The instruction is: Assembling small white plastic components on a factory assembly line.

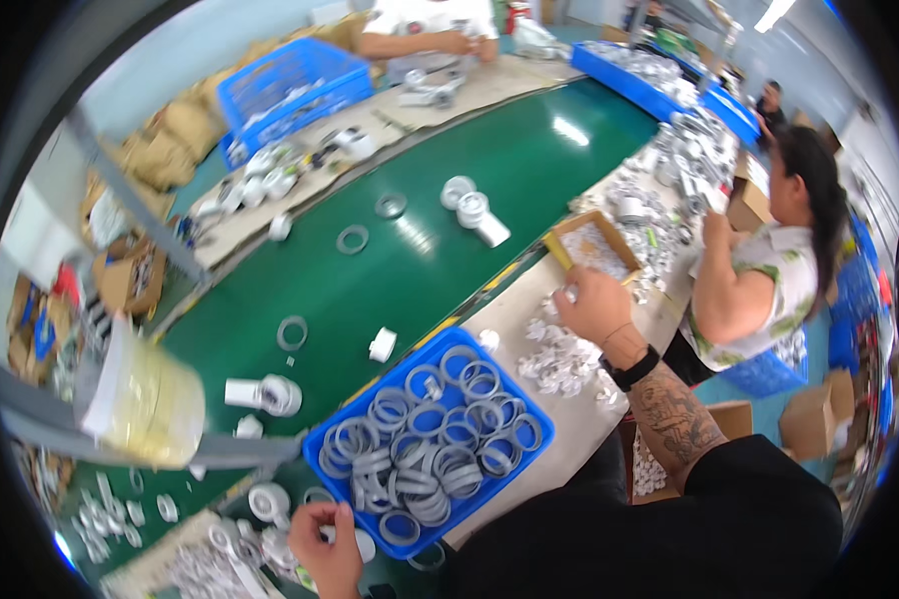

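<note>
My right hand (597, 311) is over a pile of small white plastic pieces (559, 359), beside a shallow cardboard box (624, 252) of small pale bits. Its fingers are bent together; a speck of white shows at the tips, too small to name. At the lower left my left hand (330, 547) has curled fingers with the thumb close to them. What it holds, if anything, is hidden. A white round part (365, 545) shows next to it. Between my hands sits a blue tray (525, 477) heaped with grey rings (440, 469).
A green conveyor belt (345, 290) carries loose rings and white fittings (262, 395). A yellowish plastic container (148, 399) stands by a grey metal post at left. One person (769, 280) works at right beside heaped parts; another person (435, 35) is across the belt near a blue crate (295, 85).
</note>
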`<control>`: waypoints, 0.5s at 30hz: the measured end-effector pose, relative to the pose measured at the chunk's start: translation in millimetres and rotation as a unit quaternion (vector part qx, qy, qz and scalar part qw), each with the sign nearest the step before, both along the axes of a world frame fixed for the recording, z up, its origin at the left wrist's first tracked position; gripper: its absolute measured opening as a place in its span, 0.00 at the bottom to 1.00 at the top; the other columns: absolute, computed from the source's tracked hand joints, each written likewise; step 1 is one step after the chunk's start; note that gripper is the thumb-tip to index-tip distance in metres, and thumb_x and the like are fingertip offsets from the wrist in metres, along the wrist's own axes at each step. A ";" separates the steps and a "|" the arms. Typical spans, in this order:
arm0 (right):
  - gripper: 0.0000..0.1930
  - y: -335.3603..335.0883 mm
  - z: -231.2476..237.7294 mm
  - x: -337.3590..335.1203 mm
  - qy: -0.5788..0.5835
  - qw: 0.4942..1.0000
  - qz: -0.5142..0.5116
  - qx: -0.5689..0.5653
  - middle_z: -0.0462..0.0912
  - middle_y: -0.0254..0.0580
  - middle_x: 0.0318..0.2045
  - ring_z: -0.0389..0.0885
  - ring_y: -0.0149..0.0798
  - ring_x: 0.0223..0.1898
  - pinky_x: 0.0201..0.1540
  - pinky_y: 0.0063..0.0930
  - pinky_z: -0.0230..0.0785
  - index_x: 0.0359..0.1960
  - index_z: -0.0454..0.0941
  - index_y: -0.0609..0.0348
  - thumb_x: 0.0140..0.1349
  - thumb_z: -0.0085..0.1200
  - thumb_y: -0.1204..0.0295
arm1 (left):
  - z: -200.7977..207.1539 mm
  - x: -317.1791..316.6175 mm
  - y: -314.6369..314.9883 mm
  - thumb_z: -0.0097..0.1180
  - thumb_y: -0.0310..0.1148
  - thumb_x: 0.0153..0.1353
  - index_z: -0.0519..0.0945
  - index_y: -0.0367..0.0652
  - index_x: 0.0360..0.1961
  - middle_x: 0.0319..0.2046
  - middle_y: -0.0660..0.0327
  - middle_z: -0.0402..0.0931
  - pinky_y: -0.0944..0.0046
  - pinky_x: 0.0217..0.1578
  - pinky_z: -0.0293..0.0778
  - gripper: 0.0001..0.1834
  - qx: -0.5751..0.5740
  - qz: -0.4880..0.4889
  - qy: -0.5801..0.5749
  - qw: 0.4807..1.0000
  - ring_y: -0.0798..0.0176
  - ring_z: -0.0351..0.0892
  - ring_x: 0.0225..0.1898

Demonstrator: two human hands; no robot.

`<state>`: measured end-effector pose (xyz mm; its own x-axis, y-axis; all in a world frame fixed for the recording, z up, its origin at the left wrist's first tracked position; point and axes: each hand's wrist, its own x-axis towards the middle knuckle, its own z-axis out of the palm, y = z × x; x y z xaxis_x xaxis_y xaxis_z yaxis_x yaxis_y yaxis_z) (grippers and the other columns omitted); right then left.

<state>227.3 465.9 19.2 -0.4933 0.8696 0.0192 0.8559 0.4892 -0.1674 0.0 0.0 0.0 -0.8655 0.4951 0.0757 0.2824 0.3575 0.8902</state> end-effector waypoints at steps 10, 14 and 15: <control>0.33 -69.7 -55.6 -125.0 0.390 0.883 0.171 -0.199 0.83 0.60 0.69 0.89 0.43 0.53 0.55 0.38 0.82 0.81 0.68 0.57 0.80 0.63 0.63 | 15.6 -5.5 -79.6 0.71 0.25 0.69 0.84 0.35 0.37 0.31 0.62 0.84 0.65 0.37 0.77 0.06 -0.001 0.123 0.015 0.992 0.70 0.81 0.32; 0.38 -83.0 -38.4 -110.0 0.397 0.868 0.217 -0.204 0.81 0.60 0.71 0.89 0.40 0.53 0.57 0.35 0.82 0.85 0.63 0.56 0.77 0.66 0.70 | -7.4 6.0 -123.3 0.70 0.22 0.68 0.84 0.37 0.39 0.30 0.64 0.79 0.65 0.36 0.73 0.05 -0.008 0.244 0.054 0.968 0.70 0.76 0.31; 0.39 -84.2 -38.0 -97.4 0.377 0.872 0.220 -0.222 0.82 0.61 0.71 0.90 0.38 0.51 0.56 0.35 0.83 0.86 0.63 0.55 0.77 0.66 0.70 | -9.3 8.5 -131.8 0.70 0.22 0.68 0.84 0.37 0.39 0.29 0.64 0.77 0.65 0.36 0.71 0.05 -0.019 0.282 0.107 0.953 0.70 0.74 0.30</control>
<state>129.9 381.7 -18.8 -0.7738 0.6035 0.1924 0.1659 0.4861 -0.8580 8.5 -131.8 -9.3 -0.9618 -0.0382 0.2711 0.2092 0.5360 0.8179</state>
